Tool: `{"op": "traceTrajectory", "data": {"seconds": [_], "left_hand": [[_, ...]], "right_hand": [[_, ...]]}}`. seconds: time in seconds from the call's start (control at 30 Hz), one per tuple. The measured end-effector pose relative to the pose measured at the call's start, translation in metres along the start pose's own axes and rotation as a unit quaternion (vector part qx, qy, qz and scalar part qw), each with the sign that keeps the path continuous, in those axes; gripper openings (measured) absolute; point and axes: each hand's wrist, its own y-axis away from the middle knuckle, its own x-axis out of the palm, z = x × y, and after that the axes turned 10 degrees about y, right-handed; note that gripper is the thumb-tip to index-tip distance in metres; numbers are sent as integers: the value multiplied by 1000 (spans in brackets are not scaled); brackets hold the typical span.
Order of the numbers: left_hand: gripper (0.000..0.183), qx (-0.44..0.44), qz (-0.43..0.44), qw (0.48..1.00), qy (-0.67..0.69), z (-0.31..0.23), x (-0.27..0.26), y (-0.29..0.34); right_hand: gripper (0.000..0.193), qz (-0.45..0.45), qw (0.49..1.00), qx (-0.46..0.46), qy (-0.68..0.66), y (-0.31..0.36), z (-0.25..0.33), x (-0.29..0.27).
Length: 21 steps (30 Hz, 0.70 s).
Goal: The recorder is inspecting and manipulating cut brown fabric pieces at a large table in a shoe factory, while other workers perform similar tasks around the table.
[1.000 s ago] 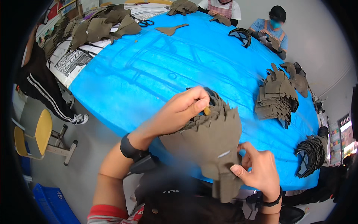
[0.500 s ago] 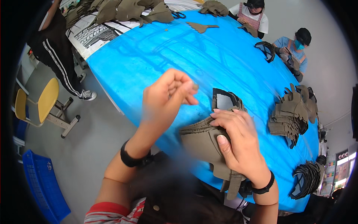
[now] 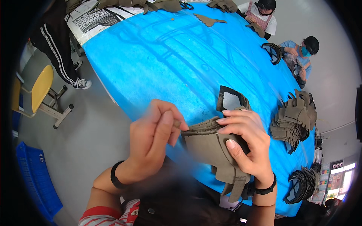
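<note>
My right hand (image 3: 245,141) grips a stack of olive-brown cut fabric pieces (image 3: 201,148), thumb on the top piece and fingers over the far side. The layered edges of the stack show along its far left side, and a strap-like tail hangs toward me. My left hand (image 3: 152,141) is closed in a pinch beside the stack's left corner, with a small olive-brown scrap (image 3: 177,123) between thumb and fingers. Just beyond my right fingers lies a dark-edged piece with a light grey middle (image 3: 230,98).
The blue-covered table (image 3: 151,67) carries fabric stacks (image 3: 292,122) and dark-rimmed bundles (image 3: 301,186) at right, and a loose piece (image 3: 208,20) far off. Two people (image 3: 301,56) work across it. A yellow chair (image 3: 42,86) and blue crate (image 3: 36,179) stand left.
My left hand has come down and toward me, from above the table to the stack's left corner, still pinching the scrap. My right hand keeps its hold on the stack.
</note>
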Motion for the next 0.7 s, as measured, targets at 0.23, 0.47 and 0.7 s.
{"op": "traceTrajectory", "data": {"seconds": [0.23,0.47,0.7], "left_hand": [[20,4,147,986,-80,-2,4,3],[17,165,140,950,-226,8,17,0],[13,155,119,956,-217,10,25,2]], "right_hand": [[16,-16,1000,16,-21,3,2,-3],[8,-45,998,-16,-45,7,-4,1],[7,-87,994,-65,-22,9,-3,5]]}}
